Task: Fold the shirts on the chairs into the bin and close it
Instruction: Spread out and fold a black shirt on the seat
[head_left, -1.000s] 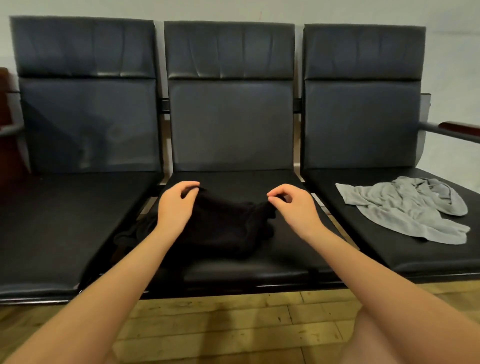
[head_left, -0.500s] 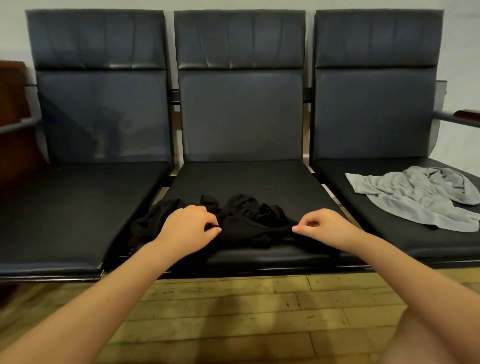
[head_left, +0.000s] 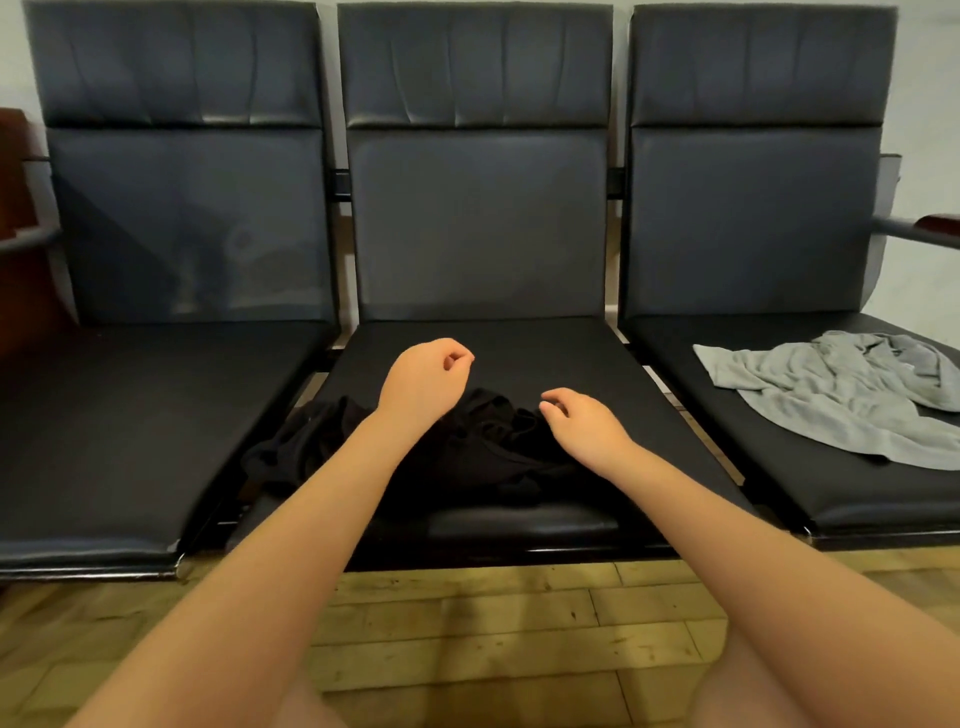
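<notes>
While both forearms reach over middle chair (head_left: 478, 234), black shirt (head_left: 483, 447) lies crumpled on its seat, toward front edge. Left hand (head_left: 423, 379) above shirt's far side, fingers curled, grip holding nothing. Right hand (head_left: 584, 428) over shirt's right part, fingers loosely bent; whether grip pinches cloth, cannot tell. Grey shirt (head_left: 836, 395) rumpled on right chair (head_left: 753, 208) seat. Left chair (head_left: 182, 208) alongside. Wood floor (head_left: 493, 634) below.
</notes>
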